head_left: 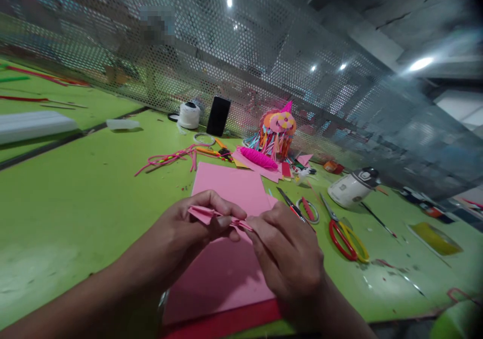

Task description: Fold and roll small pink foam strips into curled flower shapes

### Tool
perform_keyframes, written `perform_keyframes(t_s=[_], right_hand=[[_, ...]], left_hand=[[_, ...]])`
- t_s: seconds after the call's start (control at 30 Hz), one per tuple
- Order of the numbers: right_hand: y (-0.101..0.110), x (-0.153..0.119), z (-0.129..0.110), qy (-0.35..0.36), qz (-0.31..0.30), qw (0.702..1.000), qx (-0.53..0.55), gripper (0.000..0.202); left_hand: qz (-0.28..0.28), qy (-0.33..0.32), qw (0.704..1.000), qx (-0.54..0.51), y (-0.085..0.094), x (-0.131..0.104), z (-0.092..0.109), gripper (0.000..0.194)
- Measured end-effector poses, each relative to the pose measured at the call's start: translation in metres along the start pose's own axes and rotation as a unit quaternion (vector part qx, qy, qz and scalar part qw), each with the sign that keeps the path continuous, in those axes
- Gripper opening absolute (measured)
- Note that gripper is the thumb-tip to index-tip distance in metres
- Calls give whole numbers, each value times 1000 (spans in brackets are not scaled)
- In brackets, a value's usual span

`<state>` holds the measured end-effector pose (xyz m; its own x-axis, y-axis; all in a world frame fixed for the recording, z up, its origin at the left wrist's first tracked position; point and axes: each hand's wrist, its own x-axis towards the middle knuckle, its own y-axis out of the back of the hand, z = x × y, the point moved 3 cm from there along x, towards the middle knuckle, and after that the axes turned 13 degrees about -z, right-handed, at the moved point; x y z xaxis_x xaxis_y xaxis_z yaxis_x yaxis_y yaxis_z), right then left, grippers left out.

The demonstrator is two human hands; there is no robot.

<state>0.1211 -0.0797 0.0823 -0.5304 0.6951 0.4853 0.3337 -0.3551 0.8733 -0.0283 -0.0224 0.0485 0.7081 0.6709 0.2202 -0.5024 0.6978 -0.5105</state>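
Note:
A small folded piece of pink paper (202,214) is held between both hands. My left hand (204,223) wraps its fingers and thumb round the paper's left and middle part. At its right end, my right hand (281,243) pinches the tip between thumb and forefinger. Beneath both hands lies a large pink sheet (226,273), with a red sheet (234,324) showing under its near edge. The hands hide part of the folded paper and the middle of the pink sheet.
Scissors with red and yellow handles (347,241), a cutter (289,203) and a white bottle (350,188) are at right. Behind the sheet are magenta yarn (258,158), pink cords (166,159), a phone (218,116) and a fringed ornament (278,128) by a perforated screen (158,72).

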Motion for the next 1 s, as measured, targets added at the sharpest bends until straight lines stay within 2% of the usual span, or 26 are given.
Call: perform_keyframes(t_s=[0.13,0.57,1.0], right_hand=[[0,0,0,8,14,1000,-11,22],[-1,-1,0,-2,3,1000,-3,23],[-2,0,-2,-11,5,1000,-1,22]], left_hand=[[9,5,1000,-16,-2,1,2,6],[22,10,1000,-15,0,-1,2,5],[15,-1,1000,21,3,-1,0,5]])
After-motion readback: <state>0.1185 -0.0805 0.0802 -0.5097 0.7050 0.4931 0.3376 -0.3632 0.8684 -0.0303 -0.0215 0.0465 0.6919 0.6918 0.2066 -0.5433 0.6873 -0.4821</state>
